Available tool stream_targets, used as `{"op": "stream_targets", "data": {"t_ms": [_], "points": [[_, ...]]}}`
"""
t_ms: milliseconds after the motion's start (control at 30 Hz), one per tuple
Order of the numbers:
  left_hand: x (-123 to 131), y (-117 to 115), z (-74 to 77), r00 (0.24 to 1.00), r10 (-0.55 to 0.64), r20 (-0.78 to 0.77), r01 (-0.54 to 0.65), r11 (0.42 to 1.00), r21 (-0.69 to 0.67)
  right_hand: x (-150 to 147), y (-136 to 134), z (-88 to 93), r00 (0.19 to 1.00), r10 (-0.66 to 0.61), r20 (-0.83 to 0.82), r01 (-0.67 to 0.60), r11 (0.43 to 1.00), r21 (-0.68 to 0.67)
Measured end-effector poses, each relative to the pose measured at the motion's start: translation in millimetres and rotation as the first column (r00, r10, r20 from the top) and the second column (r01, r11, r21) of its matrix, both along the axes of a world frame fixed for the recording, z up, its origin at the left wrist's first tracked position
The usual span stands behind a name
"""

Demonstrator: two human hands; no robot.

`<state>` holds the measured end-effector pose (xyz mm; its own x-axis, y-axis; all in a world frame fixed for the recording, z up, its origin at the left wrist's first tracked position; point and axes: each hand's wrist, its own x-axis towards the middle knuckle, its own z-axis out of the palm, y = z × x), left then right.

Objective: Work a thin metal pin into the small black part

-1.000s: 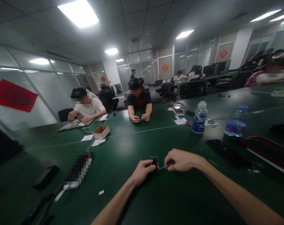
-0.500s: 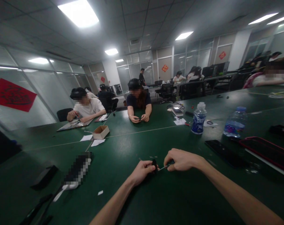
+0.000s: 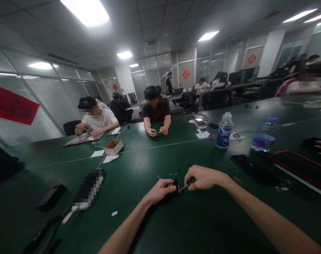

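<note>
Just above the green table [image 3: 149, 162], my left hand [image 3: 160, 190] pinches a small black part [image 3: 175, 184] between thumb and fingers. What kind of part it is cannot be made out. My right hand [image 3: 204, 177] is closed round the handle of a small screwdriver [image 3: 184, 187], most of which the fingers cover. Its thin metal shaft points left and its tip meets or nearly meets the black part. A few tiny clear scraps [image 3: 171, 174] lie just beyond my hands.
To the right stand a blue-labelled bottle [image 3: 224, 131] and a water bottle [image 3: 265, 135], with a black phone [image 3: 251, 169] nearer me. An open cardboard box [image 3: 114, 147] is at left, beyond a black case [image 3: 51, 197]. Across the table a person [image 3: 157, 113] handles something small.
Both hands keep their grips and hardly move. The screwdriver's angle has shifted slightly, its shaft tilting up a little more towards my right hand. The view has shifted a bit.
</note>
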<state>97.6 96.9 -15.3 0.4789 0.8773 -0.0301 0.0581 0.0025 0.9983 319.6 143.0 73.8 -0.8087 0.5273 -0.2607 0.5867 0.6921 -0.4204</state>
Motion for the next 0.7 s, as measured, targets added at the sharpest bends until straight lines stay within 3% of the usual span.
{"op": "stream_targets", "data": {"t_ms": [133,267,467,700], "points": [[0,1,-4.5,0.998,0.053,0.025,-0.053,0.999,0.002,-3,-5,3.6,0.999,-0.044,0.015,0.043,0.999,0.004],[2,3,-13.2,0.973,0.152,0.174,-0.140,0.987,-0.079,-10,-16,6.2,0.988,-0.149,0.026,0.147,0.986,0.081],[5,6,-24.9,0.874,0.305,0.378,-0.231,0.946,-0.229,-23,-30,4.3,0.962,-0.273,-0.025,0.274,0.950,0.153],[1,11,-27.3,0.751,0.462,0.472,-0.318,0.879,-0.355,-41,-41,-9.6,0.917,-0.387,-0.095,0.398,0.891,0.216]]}}
